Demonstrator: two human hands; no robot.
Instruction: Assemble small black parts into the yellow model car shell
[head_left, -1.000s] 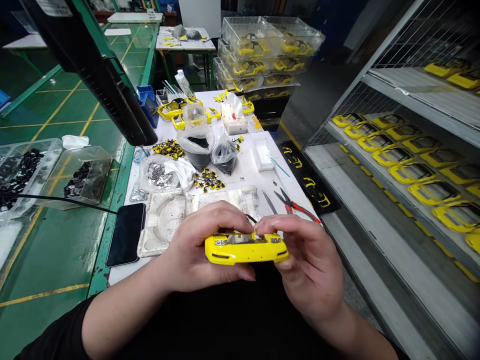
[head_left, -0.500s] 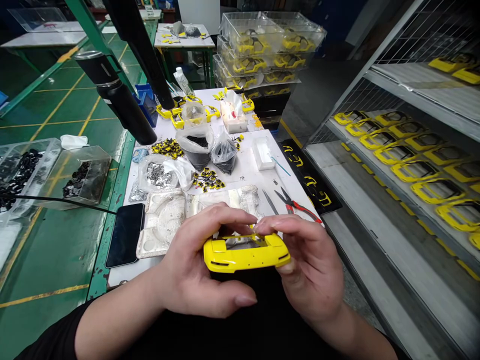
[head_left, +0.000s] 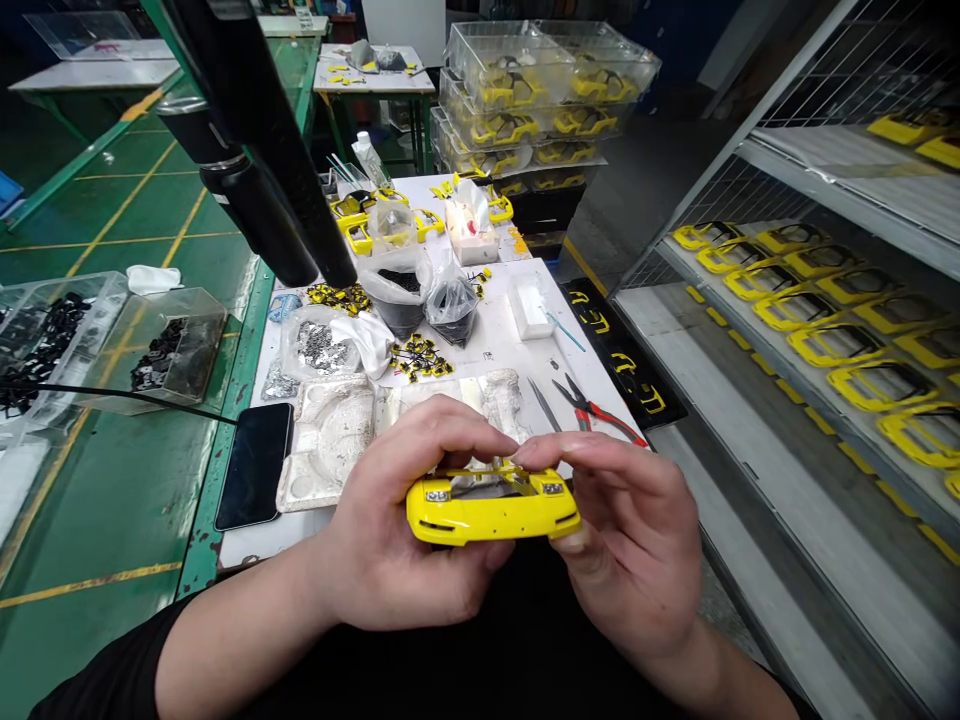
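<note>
A yellow toy car body shell (head_left: 491, 520) is held over the near edge of the table, its front end facing me. Two raised pop-up headlights show on it, one at the left and one at the right. My left hand (head_left: 409, 530) wraps round its left side, thumb underneath and fingers over the top. My right hand (head_left: 630, 540) grips the right side, thumb below and index finger on top near the centre. The fingertips of both hands nearly meet above the shell. Behind it lies a whitish moulded holder (head_left: 330, 440), partly hidden by my left hand.
Red-handled pliers (head_left: 600, 412) and tweezers (head_left: 544, 405) lie right. A phone (head_left: 255, 468) is at left. Bags of black parts (head_left: 401, 300), small yellow-black wired parts (head_left: 420, 358) and a white box (head_left: 530, 308) stand behind. A shelf rack (head_left: 757, 270) with yellow shells flanks the right.
The headlights on the shell, earlier lying flush, now stand up with their clear lenses showing. My left thumb has moved up against the shell's underside. The view has shifted slightly.
</note>
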